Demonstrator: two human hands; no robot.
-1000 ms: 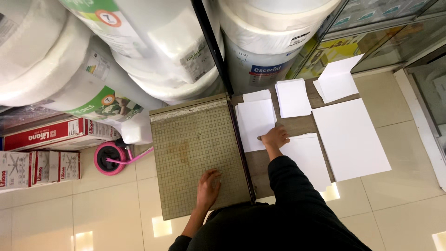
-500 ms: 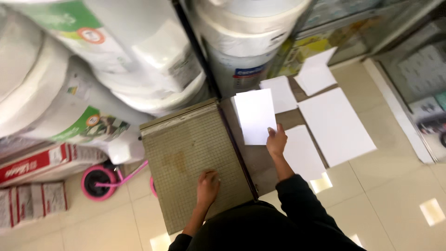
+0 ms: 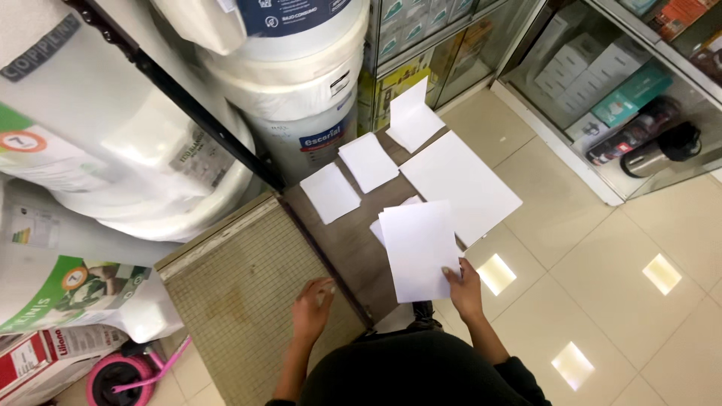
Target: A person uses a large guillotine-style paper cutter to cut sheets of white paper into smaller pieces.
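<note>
My right hand (image 3: 465, 289) grips the lower right corner of a white paper sheet (image 3: 418, 248) and holds it just above the brown board (image 3: 353, 244) on the floor. My left hand (image 3: 312, 307) rests flat, fingers apart, on the right part of the gridded paper cutter base (image 3: 248, 301), beside its dark blade arm (image 3: 327, 263). Two small white sheets (image 3: 329, 192) (image 3: 368, 161) lie on the board farther away. A large white sheet (image 3: 460, 185) lies to the right, and a folded one (image 3: 413, 119) at the far end.
Large white tanks and buckets (image 3: 301, 98) stand on the left behind a black frame bar. Glass display cabinets (image 3: 602, 98) with boxes line the far right. A pink object (image 3: 120, 372) and cartons sit at lower left. Beige floor tiles (image 3: 624, 286) spread to the right.
My right hand has lifted a sheet off the pile and drawn it right and toward me. The view swung right. My left hand stays on the cutter base.
</note>
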